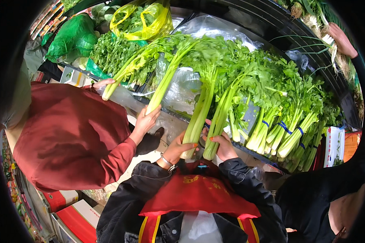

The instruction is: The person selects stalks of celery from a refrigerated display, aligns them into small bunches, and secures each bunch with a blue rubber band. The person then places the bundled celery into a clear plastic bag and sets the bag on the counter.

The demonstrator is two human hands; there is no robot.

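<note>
My left hand grips a celery bunch near its pale root end, thumb across the stalks. In my right hand is a second celery bunch, held low on its stalks beside the first. Both bunches point away from me, and their leafy tops overlap the greens on the produce display. Where the leaves merge, I cannot tell which belong to which bunch. Several celery bunches tied with blue bands lie on the display to the right of my hands.
At left, a person in a dark red top holds one celery bunch and another bunch. A person's hand touches spring onions at upper right. A yellow plastic bag and green mesh sack stand behind.
</note>
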